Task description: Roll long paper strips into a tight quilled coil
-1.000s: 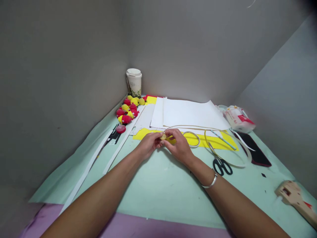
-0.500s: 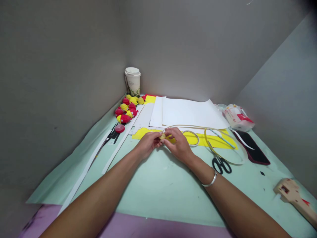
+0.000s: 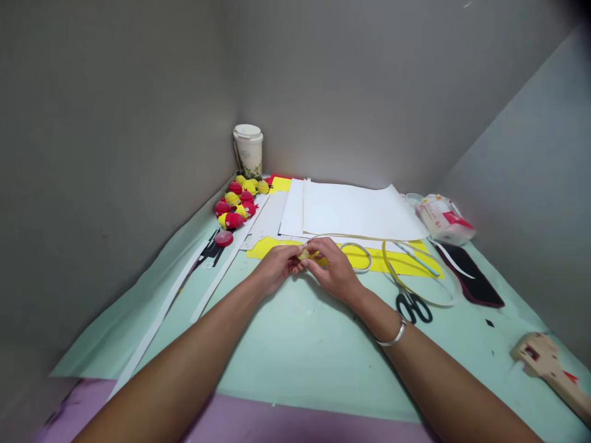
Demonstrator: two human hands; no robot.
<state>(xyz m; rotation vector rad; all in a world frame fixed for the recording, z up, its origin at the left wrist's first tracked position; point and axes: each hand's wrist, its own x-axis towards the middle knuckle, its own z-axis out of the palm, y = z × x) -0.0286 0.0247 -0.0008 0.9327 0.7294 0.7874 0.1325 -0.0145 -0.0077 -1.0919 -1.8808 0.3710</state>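
Both hands meet over the front edge of a yellow sheet (image 3: 397, 261) lying on the pale green surface (image 3: 295, 344). The left hand (image 3: 276, 271) has its fingers drawn together, pinching a small yellowish coil of paper strip (image 3: 303, 254) from the left. The right hand (image 3: 335, 271), a silver bangle (image 3: 392, 337) on its wrist, pinches the same coil from the right, its fingertips touching those of the left hand. The coil sits just above the sheet's near edge.

From the coil a long pale strip (image 3: 415, 294) runs away over the yellow sheet and loops to the right of it. Behind the yellow sheet lies a stack of white paper (image 3: 355, 209). Black scissors (image 3: 413, 307) rest just in front of the sheet's right end, and a dark phone (image 3: 471, 274) lies to the right of it. Left of the sheet and further back sits a cluster of red and yellow paper figures (image 3: 237, 200), with a lidded paper cup (image 3: 248, 151) behind them in the corner. A tissue packet (image 3: 443, 218) lies behind the sheet's right end. A wooden-coloured glue gun (image 3: 549, 369) lies well to the right of the sheet, nearer the person.
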